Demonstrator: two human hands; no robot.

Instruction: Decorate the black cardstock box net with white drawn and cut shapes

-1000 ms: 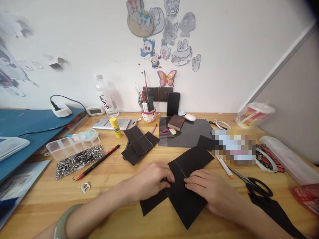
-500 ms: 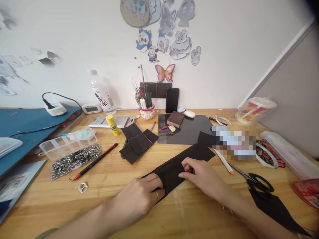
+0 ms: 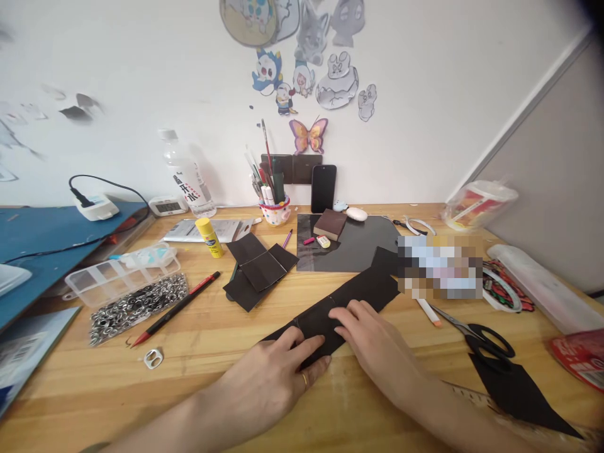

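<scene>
A long black paper strip (image 3: 363,292) with crosswise fold lines lies slantwise on the table before me. My left hand (image 3: 274,368), a ring on one finger, rests on the near end with its fingers stretched apart over the paper. Farther up, my right hand (image 3: 377,340) lays its fingertips on the middle of the strip, fingers extended and pointing left. Part of the near end is covered by my left hand. Beyond it, crossed black paper pieces (image 3: 262,267) lie in a small stack.
Left are a box of metal rings (image 3: 136,308), a red-and-black pencil (image 3: 177,308), a pull tab (image 3: 153,358) and a glue stick (image 3: 208,238). Scissors (image 3: 488,340), a black paper scrap (image 3: 523,393) and a ruler (image 3: 472,395) lie right. A pen cup (image 3: 275,212) and phone (image 3: 323,189) stand behind.
My left fingers, curled at the strip's fold before, now stretch flat across it. My right fingers have uncurled onto the paper. The strip lies flatter, and the view has shifted slightly.
</scene>
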